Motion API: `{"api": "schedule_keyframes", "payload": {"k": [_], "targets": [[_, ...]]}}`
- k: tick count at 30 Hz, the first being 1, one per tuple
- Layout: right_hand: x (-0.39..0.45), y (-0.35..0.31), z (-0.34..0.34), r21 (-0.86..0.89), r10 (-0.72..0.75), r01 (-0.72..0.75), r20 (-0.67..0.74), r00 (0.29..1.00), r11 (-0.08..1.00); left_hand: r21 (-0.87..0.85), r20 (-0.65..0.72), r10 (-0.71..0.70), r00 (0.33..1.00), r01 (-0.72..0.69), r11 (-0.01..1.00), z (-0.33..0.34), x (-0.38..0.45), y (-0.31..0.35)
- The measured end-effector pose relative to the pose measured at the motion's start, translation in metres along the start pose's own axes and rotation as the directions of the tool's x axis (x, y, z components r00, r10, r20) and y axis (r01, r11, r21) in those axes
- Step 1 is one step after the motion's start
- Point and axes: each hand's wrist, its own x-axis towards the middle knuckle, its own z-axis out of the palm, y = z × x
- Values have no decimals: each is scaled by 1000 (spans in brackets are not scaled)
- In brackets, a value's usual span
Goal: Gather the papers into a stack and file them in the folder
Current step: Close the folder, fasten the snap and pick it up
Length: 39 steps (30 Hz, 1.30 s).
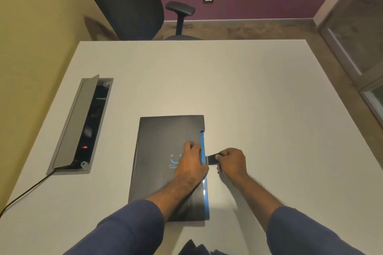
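**Folder closed, right hand on its strap**

The black folder (165, 163) lies flat on the white table (248, 93), directly under and ahead of both hands, its long axis running away from the person. Its opening edge, marked by a blue strip (202, 147), faces the right hand's side. The left hand (191, 163) rests palm down on the cover just inside that edge, fingers bent and pressing lightly. The right hand (231, 162) sits just beside the folder, off its right edge, pinching a short dark closure strap (211, 160) between thumb and fingers; the strap reaches from the hand to the blue strip.

No loose papers show anywhere around the hands, so they are probably already inside, though the closed cover hides this. The move ahead seems to turn on the strap: it runs crosswise to the folder's length, and the right hand, being nearer, is placed to fasten it while the left steadies the cover.
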Motion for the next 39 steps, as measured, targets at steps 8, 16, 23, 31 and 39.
{"api": "schedule_keyframes", "payload": {"k": [8, 16, 23, 31, 39], "targets": [[14, -4, -9, -46, -94, 94, -17, 995, 995, 404, 52, 211, 976, -214, 890, 6, 5, -58], [-10, 15, 22, -360, -436, 497, 240, 867, 789, 458, 170, 209, 963, -265, 849, 21, 6, -85], [-4, 17, 25, -410, -488, 557, 267, 831, 723, 464, 177, 228, 958, -285, 839, 23, 8, -89], [6, 10, 28, -443, -441, 544, 320, 838, 713, 482, 192, 237, 952, -302, 823, 22, 9, -90], [10, 8, 35, -479, -448, 541, 303, 841, 691, 493, 172, 262, 950, -313, 811, 23, 9, -92]]}}
